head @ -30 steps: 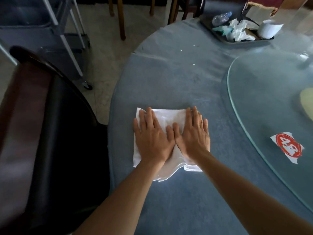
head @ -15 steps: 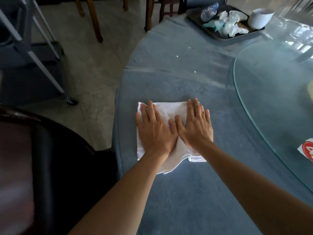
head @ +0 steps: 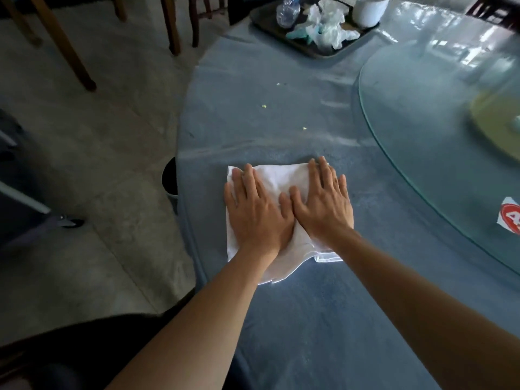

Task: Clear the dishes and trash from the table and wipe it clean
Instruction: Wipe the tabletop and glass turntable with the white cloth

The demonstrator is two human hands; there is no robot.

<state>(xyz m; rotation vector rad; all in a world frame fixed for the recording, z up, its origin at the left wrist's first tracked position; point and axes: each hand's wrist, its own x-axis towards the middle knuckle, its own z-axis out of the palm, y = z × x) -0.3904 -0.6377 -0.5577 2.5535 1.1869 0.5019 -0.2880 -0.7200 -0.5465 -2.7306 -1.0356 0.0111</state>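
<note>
A white cloth lies on the blue tablecloth of the round table, near its left edge. My left hand and my right hand press flat on the cloth side by side, thumbs touching, fingers stretched out and slightly apart. Neither hand grips it. Small pale crumbs lie on the tablecloth beyond the cloth. At the far edge a dark tray holds crumpled tissues, a squashed plastic bottle and a white cup.
A glass turntable covers the table's right part, with a red-and-white sticker on it. Wooden chair legs stand on the floor at the back left. A cart's wheel is at the left, a dark chair at bottom left.
Both hands have slid the cloth forward along the table, away from the dark chair. The tray and the crumbs now appear closer.
</note>
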